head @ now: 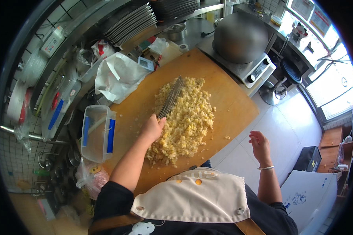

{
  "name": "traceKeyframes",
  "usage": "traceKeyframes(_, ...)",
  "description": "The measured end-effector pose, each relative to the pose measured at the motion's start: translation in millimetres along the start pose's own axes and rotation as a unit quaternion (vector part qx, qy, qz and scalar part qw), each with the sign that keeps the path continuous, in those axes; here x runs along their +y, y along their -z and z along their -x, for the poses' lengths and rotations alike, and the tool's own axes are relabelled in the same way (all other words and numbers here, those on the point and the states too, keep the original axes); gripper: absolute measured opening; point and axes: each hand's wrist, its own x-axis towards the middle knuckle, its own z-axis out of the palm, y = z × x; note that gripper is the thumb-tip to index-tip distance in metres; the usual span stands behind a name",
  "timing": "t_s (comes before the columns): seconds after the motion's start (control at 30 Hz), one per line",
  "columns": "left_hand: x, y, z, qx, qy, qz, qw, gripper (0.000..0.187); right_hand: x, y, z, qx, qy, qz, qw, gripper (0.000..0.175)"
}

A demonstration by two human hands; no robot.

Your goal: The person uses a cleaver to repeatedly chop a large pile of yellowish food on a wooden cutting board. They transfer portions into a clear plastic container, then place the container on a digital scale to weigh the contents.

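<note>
My left hand [153, 128] grips the handle of a broad-bladed kitchen knife [171, 98], whose metal blade lies on or just over a heap of chopped pale yellow food [188, 126]. The blade points away from me and slightly right. Under the heap is a large wooden board [238, 108], with small crumbs scattered around. My right hand [259, 145], a bangle at its wrist, is raised to the right of the board, over the floor, fingers loosely curled and apart, holding nothing visible. The exact kind of food cannot be told.
A clear plastic container [95, 133] with blue clips stands at the board's left edge, beside a bag of pink stuff [95, 179]. White paper [117, 76] and a small digital device [146, 63] lie at the back left. A cooker with knobs [257, 73] stands behind the board.
</note>
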Motion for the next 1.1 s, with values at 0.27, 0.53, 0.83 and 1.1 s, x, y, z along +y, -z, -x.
traceKeyframes(0.27,-15.8,-11.7,-11.9,-0.062,0.054,-0.029,0.996,0.047,-4.6,-3.3,-5.7,-0.006,0.0,-0.003,1.0,0.02)
traceKeyframes(0.53,20.2,26.2,-3.0,-0.052,-0.027,0.079,0.995,0.037,-60.0,-41.3,-6.3,-0.143,-0.034,-0.233,0.961,0.028)
traceKeyframes(0.83,111.3,-52.8,50.9,-0.102,-0.17,0.047,0.979,0.063,-113.0,-146.7,-60.7,-0.183,-0.246,-0.521,0.796,0.024)
traceKeyframes(1.1,-20.3,-38.7,107.7,0.134,-0.188,0.173,0.958,0.044,-42.8,-66.0,-193.6,-0.18,-0.079,-0.097,0.976,0.021)
